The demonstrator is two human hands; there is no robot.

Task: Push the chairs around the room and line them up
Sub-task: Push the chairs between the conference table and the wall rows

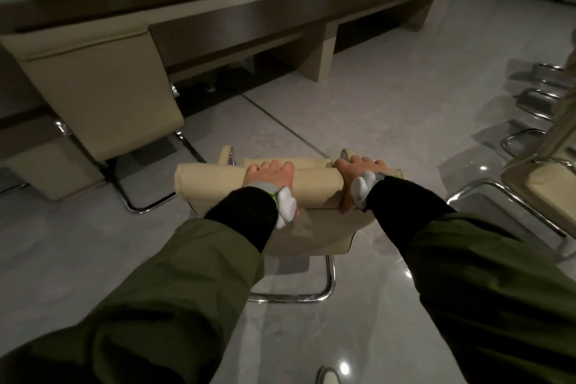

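A cream chair with a chrome sled base stands on the floor right in front of me, its back toward me. My left hand grips the padded top of the backrest, fingers curled over the far side. My right hand grips the same top edge further right, its thumb down the near face. Another cream chair is tucked against the long table at the left. More cream chairs with chrome bases stand along the right edge, only partly in view.
A long dark conference table with beige legs runs across the back, with several chair backs behind it. Glossy grey tile floor lies open between the table and the chairs at the right. A shoe tip shows at the bottom.
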